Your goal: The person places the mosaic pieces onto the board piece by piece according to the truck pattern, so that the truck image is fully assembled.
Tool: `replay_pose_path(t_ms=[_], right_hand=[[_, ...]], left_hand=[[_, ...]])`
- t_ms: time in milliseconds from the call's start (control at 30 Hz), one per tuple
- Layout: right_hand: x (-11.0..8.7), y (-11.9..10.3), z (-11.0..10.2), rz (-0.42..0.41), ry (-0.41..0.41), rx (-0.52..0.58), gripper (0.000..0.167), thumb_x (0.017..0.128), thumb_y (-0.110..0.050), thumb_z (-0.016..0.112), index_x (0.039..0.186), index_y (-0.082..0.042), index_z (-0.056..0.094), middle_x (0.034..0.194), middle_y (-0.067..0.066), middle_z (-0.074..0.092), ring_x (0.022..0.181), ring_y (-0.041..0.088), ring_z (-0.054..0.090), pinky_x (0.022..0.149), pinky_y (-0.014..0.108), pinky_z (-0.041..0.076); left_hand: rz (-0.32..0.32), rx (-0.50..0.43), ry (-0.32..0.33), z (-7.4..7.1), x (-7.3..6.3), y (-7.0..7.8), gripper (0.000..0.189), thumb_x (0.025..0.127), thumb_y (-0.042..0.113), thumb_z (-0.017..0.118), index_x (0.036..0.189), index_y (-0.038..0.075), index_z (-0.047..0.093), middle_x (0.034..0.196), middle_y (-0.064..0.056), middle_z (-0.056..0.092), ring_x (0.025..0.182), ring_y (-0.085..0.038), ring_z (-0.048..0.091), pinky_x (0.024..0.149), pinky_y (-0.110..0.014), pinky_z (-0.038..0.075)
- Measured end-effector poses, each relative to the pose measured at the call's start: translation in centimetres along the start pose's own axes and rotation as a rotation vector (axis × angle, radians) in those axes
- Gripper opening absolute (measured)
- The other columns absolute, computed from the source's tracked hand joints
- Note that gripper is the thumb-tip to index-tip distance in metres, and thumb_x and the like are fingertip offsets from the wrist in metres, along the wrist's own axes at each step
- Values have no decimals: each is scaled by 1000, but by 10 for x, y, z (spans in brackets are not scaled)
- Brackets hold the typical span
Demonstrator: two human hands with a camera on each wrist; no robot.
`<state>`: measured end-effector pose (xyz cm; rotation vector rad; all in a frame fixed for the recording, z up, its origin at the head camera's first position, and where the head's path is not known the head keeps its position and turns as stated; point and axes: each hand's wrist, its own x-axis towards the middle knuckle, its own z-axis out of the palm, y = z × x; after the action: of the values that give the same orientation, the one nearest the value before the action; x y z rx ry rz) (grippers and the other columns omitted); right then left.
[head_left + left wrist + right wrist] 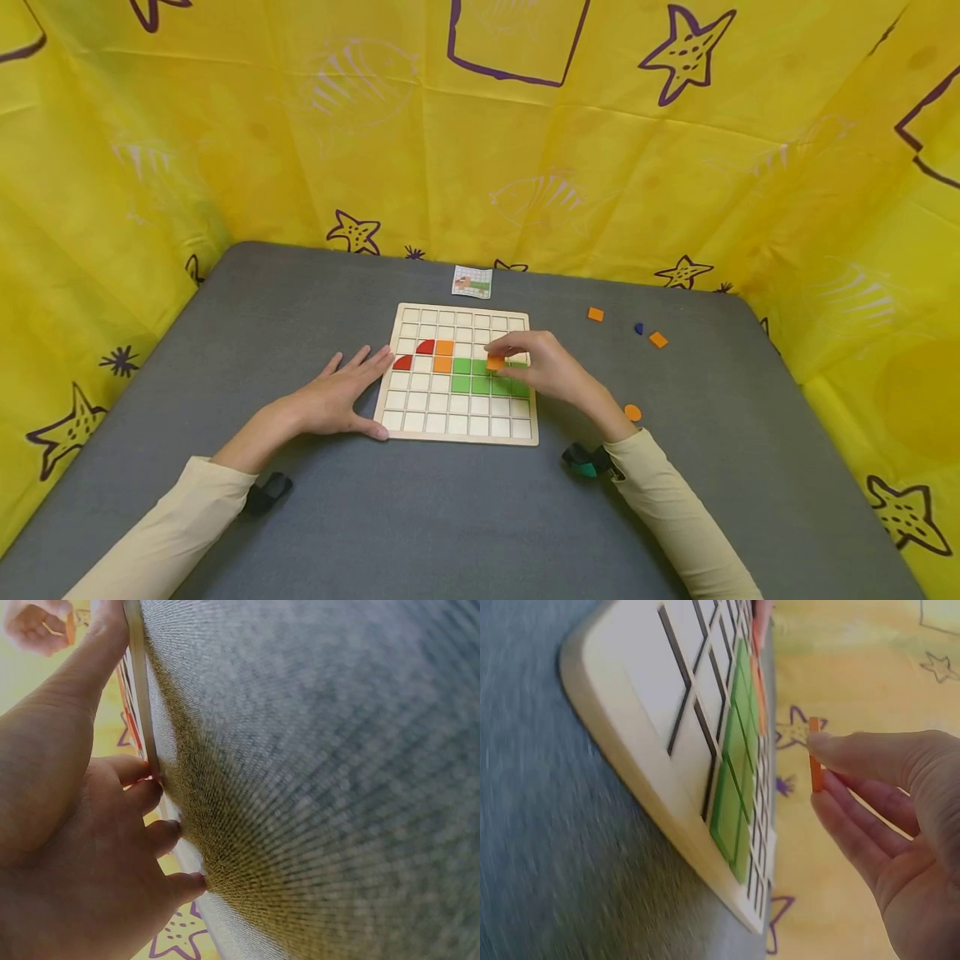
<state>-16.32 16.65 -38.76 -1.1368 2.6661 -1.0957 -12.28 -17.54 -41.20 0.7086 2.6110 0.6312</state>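
Note:
A wooden grid board [457, 439] lies on the grey table. My left hand [333, 400] rests beside it with fingers spread, thumb and fingertips touching its left edge. Between thumb and fingers, my right hand [551, 367] pinches an orange square tile [816, 769], held above the board's right half. In the right wrist view the tile is edge-on and apart from the board. Green square tiles [481, 384] fill two rows of cells beneath that hand, which partly hides them. To their left sit two orange tiles [444, 348] and two red quarter-round pieces [425, 347].
Behind the board lies a small picture card [472, 283]. Right of it are two loose orange tiles [596, 314], a small blue piece [639, 328] and a rounded orange piece [633, 412] near the right forearm. Yellow cloth [450, 167] hangs around the table's far and side edges.

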Motion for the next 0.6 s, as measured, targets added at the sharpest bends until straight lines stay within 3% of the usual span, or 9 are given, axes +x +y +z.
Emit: replay_pose_path(t_ms=[600], right_hand=[[27, -21, 40, -59, -97, -29, 30, 83, -3, 78, 112, -2, 71, 107, 4, 72, 98, 14, 66, 89, 25, 51]], left_hand=[[-1, 0, -9, -1, 1, -1, 120, 71, 62, 77, 157, 6, 15, 163, -15, 10, 148, -42, 3, 112, -67, -3]])
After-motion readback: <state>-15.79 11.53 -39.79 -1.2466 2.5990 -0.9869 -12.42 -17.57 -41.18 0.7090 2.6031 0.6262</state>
